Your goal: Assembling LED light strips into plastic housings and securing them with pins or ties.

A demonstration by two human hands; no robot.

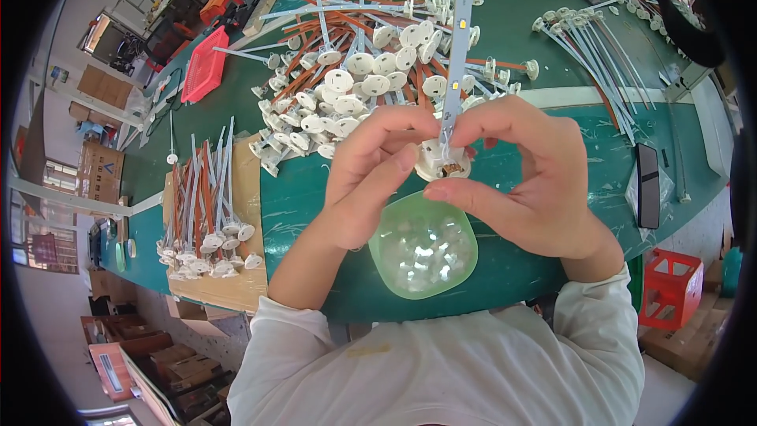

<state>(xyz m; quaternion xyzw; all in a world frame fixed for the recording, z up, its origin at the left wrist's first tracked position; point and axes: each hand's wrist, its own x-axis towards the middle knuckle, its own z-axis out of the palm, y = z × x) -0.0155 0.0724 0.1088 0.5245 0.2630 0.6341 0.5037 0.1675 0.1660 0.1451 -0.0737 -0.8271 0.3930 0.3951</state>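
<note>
Both my hands hold one LED light strip (pixel 457 55), which stands upright from a round white base (pixel 430 162). My left hand (pixel 371 173) grips the base's left side between thumb and fingers. On the other side, my right hand (pixel 532 177) has its thumb at the base's lower edge and its fingertips by the strip's foot. A small brownish part shows on the base near the right thumb. Just below the hands sits a light green bowl (pixel 385 268) of small, shiny, clear pieces.
Behind my hands lies a big heap of similar strips with round bases (pixel 347 102). More lie on a cardboard sheet (pixel 251 197) at left and in a bundle (pixel 591 55) at back right. A black phone (pixel 648 185), pink-red basket (pixel 205 65) and red stool (pixel 672 288) flank them.
</note>
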